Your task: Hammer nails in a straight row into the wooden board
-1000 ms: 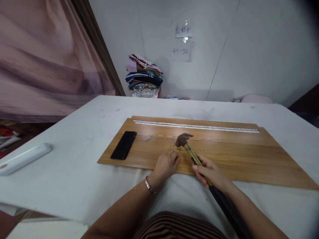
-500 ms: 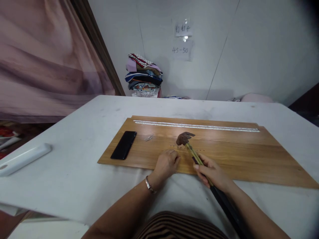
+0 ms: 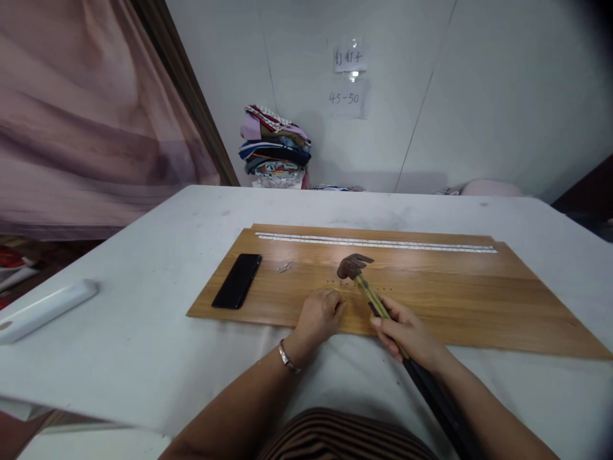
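My right hand (image 3: 407, 333) is wrapped round the handle of a claw hammer (image 3: 353, 265). Its rusty head hangs just over a thin nail (image 3: 341, 282) standing in the wooden board (image 3: 460, 300); whether they touch I cannot tell. My left hand (image 3: 322, 313), with a bracelet at the wrist, rests curled on the board's near edge, close below the nail. What its fingers hold, if anything, is hidden. A row of several small dark dots, nail heads or holes, runs along the board on both sides of the hammer head.
A small heap of loose nails (image 3: 285, 266) and a black phone (image 3: 237, 281) lie on the board's left part. Two measuring strips (image 3: 378, 243) run along its far side. The white table (image 3: 143, 268) carries a long white object (image 3: 48, 310) at left. Folded clothes (image 3: 275, 144) are stacked behind.
The view has shifted very slightly. Both hands and the hammer hold practically the same position over the board.
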A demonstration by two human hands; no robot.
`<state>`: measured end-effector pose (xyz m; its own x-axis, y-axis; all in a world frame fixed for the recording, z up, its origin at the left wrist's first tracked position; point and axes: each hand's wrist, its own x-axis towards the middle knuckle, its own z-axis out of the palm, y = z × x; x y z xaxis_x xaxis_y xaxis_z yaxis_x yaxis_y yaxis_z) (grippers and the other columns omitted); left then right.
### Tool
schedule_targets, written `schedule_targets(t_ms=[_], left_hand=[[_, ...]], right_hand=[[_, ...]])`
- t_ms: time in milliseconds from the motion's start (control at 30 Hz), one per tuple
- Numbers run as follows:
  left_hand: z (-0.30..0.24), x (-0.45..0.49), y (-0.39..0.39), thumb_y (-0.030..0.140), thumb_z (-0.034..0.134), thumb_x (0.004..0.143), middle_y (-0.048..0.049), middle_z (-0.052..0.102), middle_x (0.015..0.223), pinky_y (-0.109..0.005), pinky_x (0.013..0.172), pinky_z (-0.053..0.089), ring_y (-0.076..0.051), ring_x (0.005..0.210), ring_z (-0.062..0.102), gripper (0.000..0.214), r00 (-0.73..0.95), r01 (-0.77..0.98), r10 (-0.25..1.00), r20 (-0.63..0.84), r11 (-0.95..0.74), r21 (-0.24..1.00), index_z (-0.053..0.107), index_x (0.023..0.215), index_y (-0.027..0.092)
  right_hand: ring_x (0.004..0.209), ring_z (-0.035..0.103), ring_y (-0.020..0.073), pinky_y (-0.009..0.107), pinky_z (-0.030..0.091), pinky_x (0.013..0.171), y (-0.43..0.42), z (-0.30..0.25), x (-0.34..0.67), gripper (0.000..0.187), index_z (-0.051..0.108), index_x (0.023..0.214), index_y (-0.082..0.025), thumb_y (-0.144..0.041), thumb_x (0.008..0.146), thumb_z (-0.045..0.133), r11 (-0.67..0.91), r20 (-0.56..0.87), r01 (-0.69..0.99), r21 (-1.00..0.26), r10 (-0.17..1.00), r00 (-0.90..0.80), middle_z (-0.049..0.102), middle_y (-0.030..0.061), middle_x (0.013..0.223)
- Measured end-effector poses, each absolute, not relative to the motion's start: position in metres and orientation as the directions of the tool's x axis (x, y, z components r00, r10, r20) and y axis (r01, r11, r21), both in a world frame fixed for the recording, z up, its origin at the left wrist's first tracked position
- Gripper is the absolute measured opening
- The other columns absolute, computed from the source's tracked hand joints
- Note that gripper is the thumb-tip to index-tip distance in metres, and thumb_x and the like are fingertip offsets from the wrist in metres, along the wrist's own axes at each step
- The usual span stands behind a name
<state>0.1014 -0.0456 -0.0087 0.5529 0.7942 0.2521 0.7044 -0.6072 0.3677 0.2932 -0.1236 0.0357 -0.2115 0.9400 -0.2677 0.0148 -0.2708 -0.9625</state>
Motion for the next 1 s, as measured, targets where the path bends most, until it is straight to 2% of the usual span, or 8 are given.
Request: schedule_targets(t_ms=[133,267,1000], left_hand=[[-0.0105,0.1012,-0.0452,0.02,0.055,0.087,-0.0023,0.064,0.072,-0.025,0.065,0.041,-0.014,0.07,0.057,0.017,0.543,0.706,0.797,0.265,-0.604,0.371,0.06,0.071,0.017],[-0.0112,0.1008,-0.0453,0.022,0.055,0.088,-0.0025,0.064,0.073,-0.024,0.065,0.041,-0.014,0.07,0.057,0.018,0.549,0.695,0.792,0.267,-0.61,0.381,0.06,0.072,0.017],[-0.0132,0.1007,-0.0441,0.022,0.055,0.088,-0.0023,0.065,0.074,-0.025,0.067,0.041,-0.014,0.072,0.058,0.016,0.545,0.702,0.797,0.259,-0.603,0.379,0.06,0.073,0.018]], right_hand=[[0.03,0.03,0.0061,0.016,0.027,0.032,-0.1205,0.0317,0.2924,0.039,0.046,0.117,-0.018,-0.036,0.084,0.057,-0.295,-0.291,0.019,-0.955,0.929,-0.227,0.044,-0.0127,0.041],[0.03,0.029,0.0062,0.017,0.027,0.032,-0.1185,0.0326,0.2917,0.042,0.047,0.118,-0.016,-0.037,0.083,0.057,-0.302,-0.299,0.022,-0.953,0.925,-0.235,0.043,-0.0129,0.04],[0.029,0.029,0.0057,0.016,0.026,0.032,-0.1205,0.0342,0.2908,0.037,0.047,0.114,-0.017,-0.038,0.085,0.056,-0.289,-0.283,0.006,-0.957,0.933,-0.222,0.043,-0.0127,0.04]])
